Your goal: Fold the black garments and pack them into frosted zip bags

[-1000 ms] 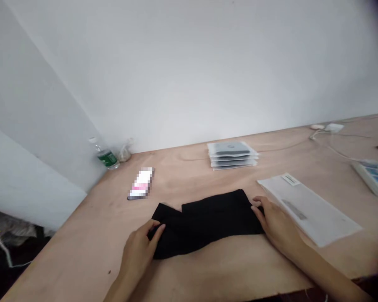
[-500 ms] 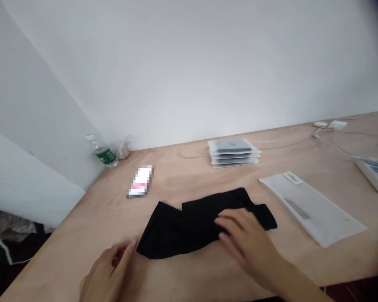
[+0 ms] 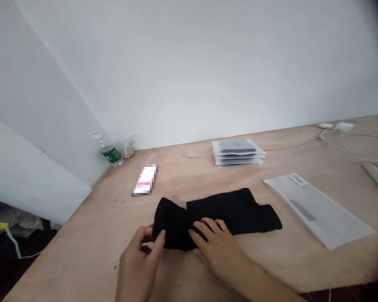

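i'm facing a plain white wall (image 3: 189,67) that meets a second white wall (image 3: 40,92) in a corner on my left, with a paler panel (image 3: 28,176) low along it. my plywood table (image 3: 82,260) butts up against the wall, its wood a pinkish tan. beyond its left edge a crumpled pale bag (image 3: 9,228) lies in the dark below, and a strip of reddish-brown floor (image 3: 343,297) shows at lower right. the light is soft and even.

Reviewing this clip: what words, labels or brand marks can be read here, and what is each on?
Water bottle: green label, too small to read.
Pixelated object: pixelated, unreadable.
White sleeve: tag and grey print, both too blurred to read.
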The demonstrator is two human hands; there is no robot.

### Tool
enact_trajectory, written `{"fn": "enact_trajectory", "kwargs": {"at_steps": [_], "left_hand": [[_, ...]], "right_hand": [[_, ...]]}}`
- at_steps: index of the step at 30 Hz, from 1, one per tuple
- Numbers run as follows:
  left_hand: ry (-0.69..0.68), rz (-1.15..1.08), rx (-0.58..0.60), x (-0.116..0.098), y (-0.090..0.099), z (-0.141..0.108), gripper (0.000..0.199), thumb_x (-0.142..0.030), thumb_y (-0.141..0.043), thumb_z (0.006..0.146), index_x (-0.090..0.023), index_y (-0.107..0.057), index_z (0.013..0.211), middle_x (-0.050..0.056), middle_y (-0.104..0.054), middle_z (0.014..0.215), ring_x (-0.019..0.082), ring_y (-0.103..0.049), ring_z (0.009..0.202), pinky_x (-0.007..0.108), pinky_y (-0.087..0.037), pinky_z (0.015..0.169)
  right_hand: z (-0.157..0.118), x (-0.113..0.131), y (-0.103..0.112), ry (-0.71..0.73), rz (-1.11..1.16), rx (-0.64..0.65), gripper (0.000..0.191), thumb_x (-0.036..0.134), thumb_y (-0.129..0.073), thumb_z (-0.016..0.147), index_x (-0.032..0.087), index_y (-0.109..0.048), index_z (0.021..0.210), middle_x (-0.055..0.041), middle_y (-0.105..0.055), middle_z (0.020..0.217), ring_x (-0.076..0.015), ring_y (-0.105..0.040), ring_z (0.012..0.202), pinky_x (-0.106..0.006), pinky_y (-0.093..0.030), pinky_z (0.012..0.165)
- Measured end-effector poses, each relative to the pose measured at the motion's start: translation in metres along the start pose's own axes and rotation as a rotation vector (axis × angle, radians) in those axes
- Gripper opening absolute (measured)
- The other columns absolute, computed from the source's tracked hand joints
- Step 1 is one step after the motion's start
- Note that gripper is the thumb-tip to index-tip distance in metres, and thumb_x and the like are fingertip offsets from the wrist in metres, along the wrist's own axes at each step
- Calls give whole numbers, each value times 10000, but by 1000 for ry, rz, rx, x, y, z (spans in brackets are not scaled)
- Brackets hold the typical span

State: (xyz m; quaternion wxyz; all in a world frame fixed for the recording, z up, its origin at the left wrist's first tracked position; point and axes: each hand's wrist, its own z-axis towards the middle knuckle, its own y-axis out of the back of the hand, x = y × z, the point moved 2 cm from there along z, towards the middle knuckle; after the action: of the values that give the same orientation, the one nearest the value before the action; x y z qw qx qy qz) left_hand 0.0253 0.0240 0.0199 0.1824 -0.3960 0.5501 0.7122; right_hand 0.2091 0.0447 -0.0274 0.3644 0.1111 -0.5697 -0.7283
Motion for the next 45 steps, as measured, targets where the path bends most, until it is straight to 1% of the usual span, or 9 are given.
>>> {"fn": "enact_trajectory", "kwargs": {"at_steps": [5, 10, 16, 21, 24, 28, 37, 40, 45], "left_hand": [[-317, 151, -73, -35, -43, -19, 93, -320, -531, 765, -229, -538, 781, 15, -674, 920, 164, -614, 662, 264, -483, 565], [-656, 236, 0, -34, -86, -32, 166, -97, -470, 733, -227, -533, 814, 37, -667, 958, 201, -618, 838, 318, -499, 670], [-773, 269, 40, -27, -82, -35, 130, -171, -578, 733, -237, -547, 841, 47, -659, 1030, 238, -602, 875, 383, -459, 720], [-435, 212, -78, -14, -61, -31, 334, -414, -543, 789, -218, -510, 1059, 102, -620, 1057, 276, -573, 953, 450, -418, 805], [-118, 236, 0, -12, -66, -27, 474, -508, -468, 801, -205, -462, 1165, 80, -632, 947, 285, -593, 884, 502, -381, 826], [36, 130, 51, -21, -80, -24, 611, -474, -534, 749, -192, -355, 1260, 61, -628, 894, 279, -611, 866, 512, -357, 862], [127, -160, -251, -21, -50, -4, 622, -340, -595, 704, -221, -306, 1243, 7, -574, 840, 205, -606, 788, 328, -476, 670], [71, -117, -306, -31, -44, -2, 589, -317, -592, 702, -228, -338, 1227, 5, -569, 854, 186, -590, 744, 308, -472, 644], [-188, -46, -376, -49, -63, -10, 508, -214, -574, 693, -207, -414, 1174, 15, -557, 849, 171, -564, 697, 319, -481, 648]], "right_hand": [[-3, -9, 25, -219, 233, -72, 185, 216, -469, 853, 236, -577, 1001, -17, -629, 1044, -195, -529, 950, -364, -379, 795], [-11, -25, 37, -361, 299, -143, 402, 96, -413, 822, 239, -485, 1190, -31, -644, 962, -174, -549, 832, -339, -379, 731], [-13, -27, 37, -352, 262, -134, 367, 63, -385, 812, 250, -620, 1023, -23, -673, 908, -186, -541, 825, -335, -352, 695], [-19, -33, 41, -332, 135, -169, 368, 59, -424, 784, 245, -630, 1025, -29, -671, 939, -201, -522, 839, -354, -327, 683], [-19, -38, 33, -329, 53, -140, 388, 48, -454, 755, 260, -640, 1023, -26, -663, 950, -210, -517, 845, -357, -319, 676], [-17, -38, 25, -320, -3, -108, 416, 34, -468, 741, 266, -632, 1044, -39, -636, 973, -201, -513, 844, -343, -324, 668], [-43, -42, 47, -306, 57, -355, 294, 154, -477, 805, 235, -576, 1070, -69, -588, 1031, -223, -522, 919, -384, -387, 759], [-56, -59, 48, -453, 83, -329, 350, 246, -552, 757, 235, -535, 1107, -77, -586, 1042, -252, -542, 930, -410, -424, 756], [-47, -72, 45, -561, 433, -261, 261, 230, -491, 780, 237, -545, 1035, 1, -636, 756, -143, -570, 589, -292, -472, 598]]}}
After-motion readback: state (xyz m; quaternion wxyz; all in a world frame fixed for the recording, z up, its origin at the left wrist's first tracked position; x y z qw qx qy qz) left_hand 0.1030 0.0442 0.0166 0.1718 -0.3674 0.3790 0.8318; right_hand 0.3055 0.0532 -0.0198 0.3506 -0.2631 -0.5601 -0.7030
